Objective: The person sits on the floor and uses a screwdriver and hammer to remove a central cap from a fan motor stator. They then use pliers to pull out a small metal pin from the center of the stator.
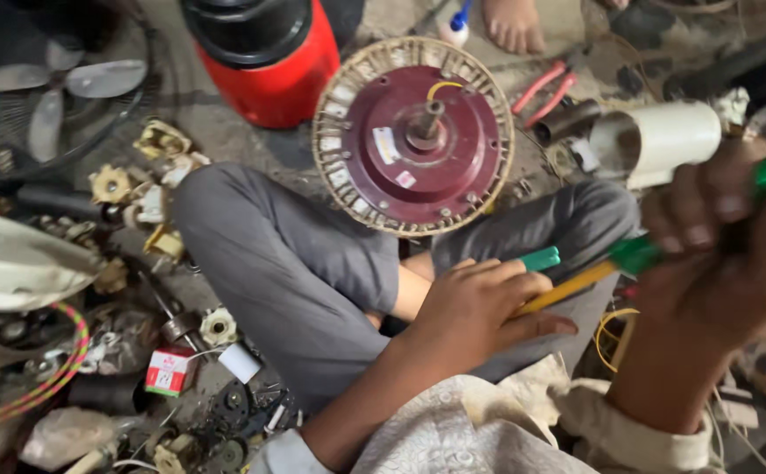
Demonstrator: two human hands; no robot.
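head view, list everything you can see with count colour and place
motor: 1, maroon with cream winding ring, on floor by the knees
container: 1, red and black, top centre
fan blades: 1 set, grey, top left
pliers: 1, red handles, right of motor
tube: 1, white, upper right
small box: 1, red and white, lower left
loose parts: many, yellowish, left floor
bare foot: 1, another person's, top edge
screwdriver: 1, yellow shaft, green handle, in both hands
left hand: on shaft
right hand: gripping handle
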